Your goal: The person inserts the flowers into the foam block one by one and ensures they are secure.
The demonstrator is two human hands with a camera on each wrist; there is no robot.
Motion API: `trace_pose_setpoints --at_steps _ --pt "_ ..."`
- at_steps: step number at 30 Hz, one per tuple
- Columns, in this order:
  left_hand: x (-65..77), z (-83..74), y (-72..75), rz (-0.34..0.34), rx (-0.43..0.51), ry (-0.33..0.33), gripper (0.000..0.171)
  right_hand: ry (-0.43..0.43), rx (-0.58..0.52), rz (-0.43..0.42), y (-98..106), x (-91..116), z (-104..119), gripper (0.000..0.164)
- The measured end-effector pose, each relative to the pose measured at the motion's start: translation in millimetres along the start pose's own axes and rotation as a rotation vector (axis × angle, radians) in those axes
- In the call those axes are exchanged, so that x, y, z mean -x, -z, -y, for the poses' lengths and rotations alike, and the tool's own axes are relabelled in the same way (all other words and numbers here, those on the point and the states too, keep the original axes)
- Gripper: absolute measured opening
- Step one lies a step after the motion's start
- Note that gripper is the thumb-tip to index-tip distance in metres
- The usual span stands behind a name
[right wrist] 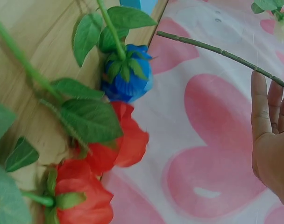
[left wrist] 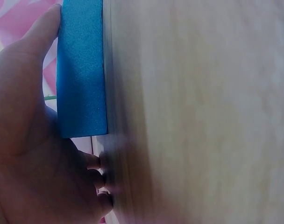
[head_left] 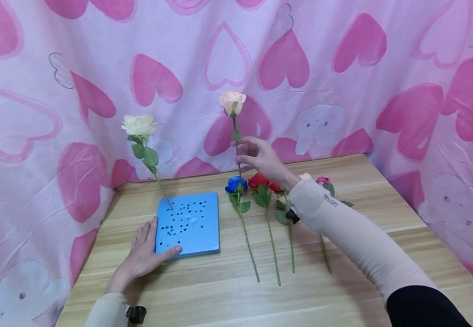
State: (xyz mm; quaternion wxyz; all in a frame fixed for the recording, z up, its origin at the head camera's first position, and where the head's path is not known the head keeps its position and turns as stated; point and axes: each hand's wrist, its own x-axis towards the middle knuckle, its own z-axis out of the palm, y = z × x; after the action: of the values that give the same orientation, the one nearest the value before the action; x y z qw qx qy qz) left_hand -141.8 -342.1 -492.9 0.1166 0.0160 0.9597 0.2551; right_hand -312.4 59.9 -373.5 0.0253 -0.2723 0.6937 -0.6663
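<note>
In the head view my right hand [head_left: 258, 156] pinches the stem of a pale peach rose [head_left: 233, 103] and holds it upright above the back of the table. The bare lower stem [right wrist: 216, 50] sticks out past my fingers in the right wrist view. My left hand [head_left: 144, 254] rests at the lower left corner of a blue foam block [head_left: 197, 234] dotted with holes, thumb along its front edge and fingers along its left side. A white rose [head_left: 138, 126] stands in the block near its back left, leaning left. The left wrist view shows the block's side [left wrist: 81, 70] against my palm.
Right of the block lie a blue rose [head_left: 236, 184], a red rose [head_left: 258, 180], another red rose [head_left: 275, 187] and a pink rose [head_left: 323, 180], stems toward the front. A pale rose [head_left: 305, 176] is partly hidden by my right arm. A heart-patterned curtain [head_left: 228, 54] hangs behind the table.
</note>
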Motion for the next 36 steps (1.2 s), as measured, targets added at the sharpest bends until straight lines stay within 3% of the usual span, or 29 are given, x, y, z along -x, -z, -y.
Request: trace_pose_setpoints --at_steps 9,36 --pt "-0.4 1.1 -0.6 -0.001 0.004 -0.001 0.135 -0.016 -0.034 0.026 -20 -11 -1 0.045" --pt "-0.4 1.1 -1.4 -0.017 0.010 -0.005 0.135 -0.031 -0.087 0.077 -100 -44 -13 0.036"
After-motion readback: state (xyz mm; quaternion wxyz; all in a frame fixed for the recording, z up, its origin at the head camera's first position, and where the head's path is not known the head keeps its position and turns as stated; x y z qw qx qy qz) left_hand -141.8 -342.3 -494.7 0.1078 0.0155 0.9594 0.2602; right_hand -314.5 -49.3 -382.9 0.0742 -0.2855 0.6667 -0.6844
